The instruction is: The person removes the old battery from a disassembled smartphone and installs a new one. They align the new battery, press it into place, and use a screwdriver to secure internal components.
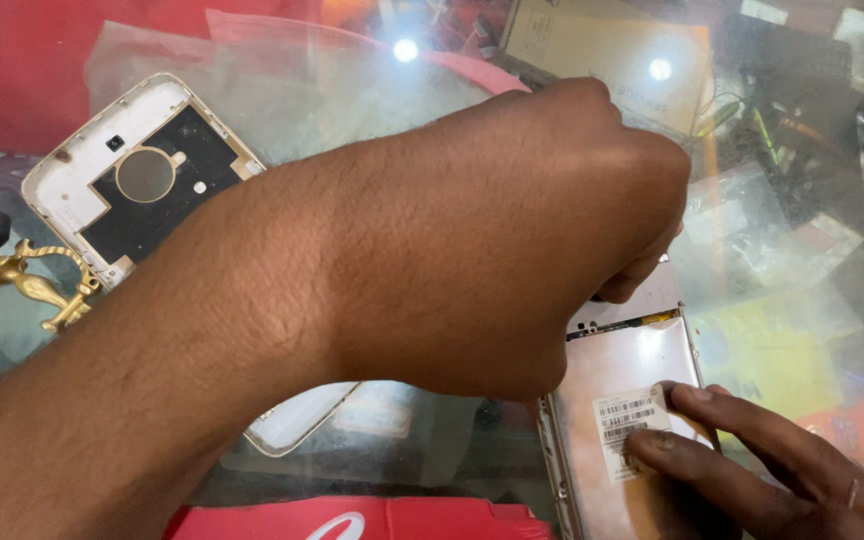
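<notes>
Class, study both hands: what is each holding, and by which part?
Right hand pins the opened phone flat, fingers on its lower metal plate. Left hand is fisted at the phone's top; any grip is hidden.

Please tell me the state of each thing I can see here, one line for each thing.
Left hand: closed in a fist, over the top of the opened phone.
Right hand: fingertips pressing on the opened phone.
Opened phone: back removed, flat on the glass table.
White back cover: detached, inner side up.

You face a clear glass tabletop (pixel 372 90) | two bright light glares (pixel 406 49) on it | red surface (pixel 22 60) behind its far-left edge | cluttered shelf under the glass.
</notes>
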`<state>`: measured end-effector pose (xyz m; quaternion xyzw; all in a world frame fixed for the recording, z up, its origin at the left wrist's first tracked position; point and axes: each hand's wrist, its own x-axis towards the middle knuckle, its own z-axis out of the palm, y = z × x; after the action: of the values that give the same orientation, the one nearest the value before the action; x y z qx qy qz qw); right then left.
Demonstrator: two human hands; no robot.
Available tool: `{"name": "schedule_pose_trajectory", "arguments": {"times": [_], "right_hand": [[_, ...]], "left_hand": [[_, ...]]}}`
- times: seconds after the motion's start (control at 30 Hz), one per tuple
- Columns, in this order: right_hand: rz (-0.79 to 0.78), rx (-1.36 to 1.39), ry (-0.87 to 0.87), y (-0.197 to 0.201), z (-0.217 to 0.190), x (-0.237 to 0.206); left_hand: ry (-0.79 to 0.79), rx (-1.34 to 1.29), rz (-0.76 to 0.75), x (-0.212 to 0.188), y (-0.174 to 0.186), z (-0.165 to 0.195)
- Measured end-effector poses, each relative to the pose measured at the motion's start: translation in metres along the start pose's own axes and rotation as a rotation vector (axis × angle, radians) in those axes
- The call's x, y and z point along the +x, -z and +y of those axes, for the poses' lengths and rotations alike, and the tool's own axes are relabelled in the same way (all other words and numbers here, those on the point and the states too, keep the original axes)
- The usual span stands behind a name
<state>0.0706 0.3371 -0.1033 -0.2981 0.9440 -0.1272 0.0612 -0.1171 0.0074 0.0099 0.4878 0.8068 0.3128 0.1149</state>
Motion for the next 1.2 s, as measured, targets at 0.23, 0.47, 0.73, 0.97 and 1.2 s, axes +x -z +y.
{"name": "schedule_pose_trajectory", "arguments": {"times": [0.23,0.47,0.73,0.97,1.2], "right_hand": [[-0.111,0.015,-0.183,-0.004,0.006,-0.017],[-0.019,-0.091,0.074,0.007,-0.005,0.003],[0.008,-0.020,0.061,0.004,-0.009,0.011],[-0.026,-0.069,0.002,-0.012,0.010,-0.014],[-0.299,-0.053,-0.140,-0.023,0.033,-0.044]], "left_hand": [[0.133,0.079,-0.126,0.003,0.002,0.004],[-0.011,-0.054,0.042,-0.003,-0.001,0.001],[-0.162,-0.032,0.208,-0.009,-0.008,-0.007],[-0.163,0.011,0.241,-0.010,-0.016,-0.011],[-0.239,0.066,0.280,-0.009,-0.018,-0.015]]}}
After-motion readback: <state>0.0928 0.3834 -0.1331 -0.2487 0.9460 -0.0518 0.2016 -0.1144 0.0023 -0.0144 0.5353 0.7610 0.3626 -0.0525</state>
